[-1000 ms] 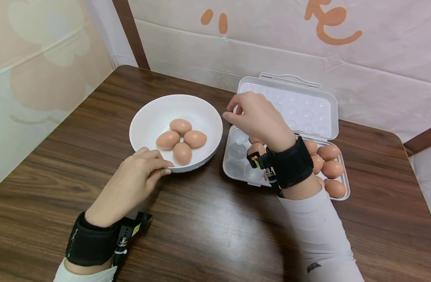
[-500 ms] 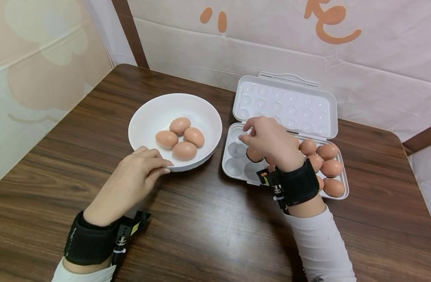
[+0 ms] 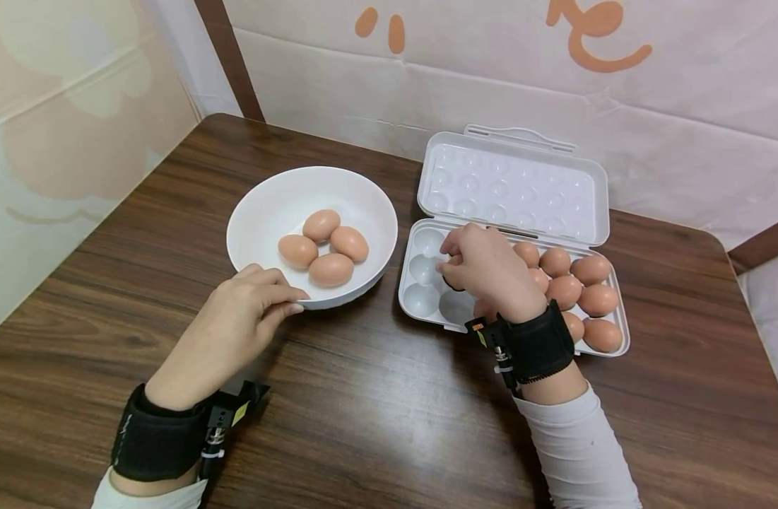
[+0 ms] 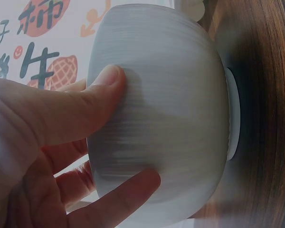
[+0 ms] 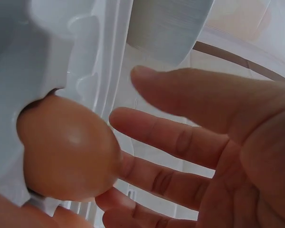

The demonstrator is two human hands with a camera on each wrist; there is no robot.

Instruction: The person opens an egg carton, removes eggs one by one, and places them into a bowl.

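Over the egg box (image 3: 582, 219), the right hand (image 3: 487, 272) reaches with fingers apart, touching an egg (image 5: 66, 149); the left hand (image 3: 236, 325) grips the bowl (image 3: 261, 205).

Worktop (image 3: 376, 424): dark brown wood-grain surface with rounded far corners, set against pale walls printed with orange shapes.

Items resting directly on it:
- White round bowl (image 3: 268, 205), left of centre, standing on a low foot ring, with four brown eggs grouped inside.
- White plastic egg box (image 3: 420, 300), just right of the bowl and close beside it, its hinged lid (image 3: 512, 187) open and leaning back toward the wall. Brown eggs fill the right-hand cups; the left-hand cups show bare.
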